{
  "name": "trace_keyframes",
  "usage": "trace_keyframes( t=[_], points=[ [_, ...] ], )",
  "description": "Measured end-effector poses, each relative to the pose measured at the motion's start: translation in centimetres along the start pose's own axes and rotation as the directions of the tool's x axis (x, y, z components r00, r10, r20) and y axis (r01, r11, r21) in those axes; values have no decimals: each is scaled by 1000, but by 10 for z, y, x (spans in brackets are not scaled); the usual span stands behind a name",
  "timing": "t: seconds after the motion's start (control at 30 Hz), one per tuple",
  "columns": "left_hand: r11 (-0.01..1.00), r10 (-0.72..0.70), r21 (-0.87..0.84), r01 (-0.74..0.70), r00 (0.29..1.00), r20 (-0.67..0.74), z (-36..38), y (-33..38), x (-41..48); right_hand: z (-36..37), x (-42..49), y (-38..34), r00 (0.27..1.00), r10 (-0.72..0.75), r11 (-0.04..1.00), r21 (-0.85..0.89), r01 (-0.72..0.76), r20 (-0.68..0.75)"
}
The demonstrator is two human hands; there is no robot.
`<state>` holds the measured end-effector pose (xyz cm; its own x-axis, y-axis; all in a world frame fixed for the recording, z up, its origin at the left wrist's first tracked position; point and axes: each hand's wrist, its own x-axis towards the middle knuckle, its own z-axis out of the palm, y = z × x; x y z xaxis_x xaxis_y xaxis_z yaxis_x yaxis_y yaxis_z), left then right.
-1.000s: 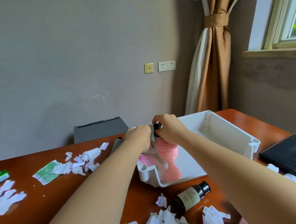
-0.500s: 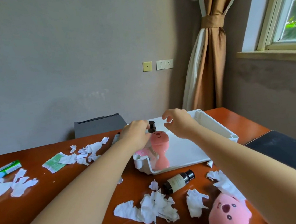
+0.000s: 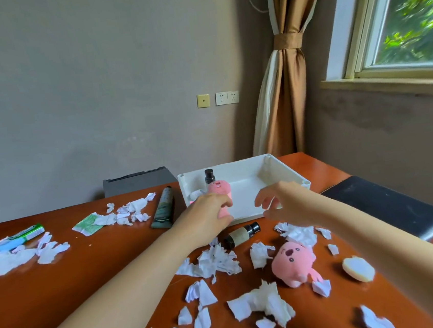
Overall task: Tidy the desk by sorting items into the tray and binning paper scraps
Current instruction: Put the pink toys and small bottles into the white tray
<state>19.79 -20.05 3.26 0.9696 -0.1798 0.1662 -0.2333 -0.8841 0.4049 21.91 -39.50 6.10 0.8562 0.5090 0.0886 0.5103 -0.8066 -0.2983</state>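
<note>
Soft daylight from the window (image 3: pixel 408 15) at right; faint sheen on the desk (image 3: pixel 87 271); wide-angle bowing and motion blur toward frame edges.

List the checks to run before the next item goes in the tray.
1. Pink figure upright in white tray: ok.
2. Left hand off the figure: not ok, it grips the figure.
3. Right hand free: ok, open, holding nothing.
4. Room in tray: ok, right half bare.
5. Brown bottle within reach: ok, lying on the desk before the tray.
6. Bin for paper scraps: cannot tell, none surely in view.
</note>
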Motion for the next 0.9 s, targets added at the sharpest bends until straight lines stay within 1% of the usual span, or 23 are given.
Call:
trace_keyframes(
  t=[0.07,0.13,0.2,0.27,0.4,0.5,0.63,0.7,0.83,0.9],
  points=[
    [999,40,0,-40,998,54,7,21,-35,0,-55,-8,997,48,999,-17,-47,53],
    [999,36,-10,-35,997,72,16,19,-39,6,-68,-5,991,76,997,-27,-73,112],
    [1000,3,-13,-2,998,70,17,17,-41,8,-74,-7,982,107,994,-48,-101,159],
    [1000,-19,2,19,997,79,20,13,-43,12,-78,-10,978,132,990,-74,-121,161],
    [999,-12,33,9,995,102,32,20,-51,22,-90,-11,969,195,980,-76,-185,154],
    [997,-32,68,25,994,104,42,24,-49,26,-94,-12,970,188,981,-84,-177,154],
    [984,-46,177,31,995,87,49,32,-40,32,-95,-15,969,191,980,-76,-181,154],
    [982,-73,181,56,993,92,50,35,-33,33,-95,-15,971,176,983,-77,-166,160],
    [964,-116,247,95,991,73,53,38,-22,31,-97,-16,968,120,993,-23,-118,220],
    [964,-139,239,115,987,85,52,38,-20,31,-98,-19,965,107,994,-31,-102,238]
  ],
)
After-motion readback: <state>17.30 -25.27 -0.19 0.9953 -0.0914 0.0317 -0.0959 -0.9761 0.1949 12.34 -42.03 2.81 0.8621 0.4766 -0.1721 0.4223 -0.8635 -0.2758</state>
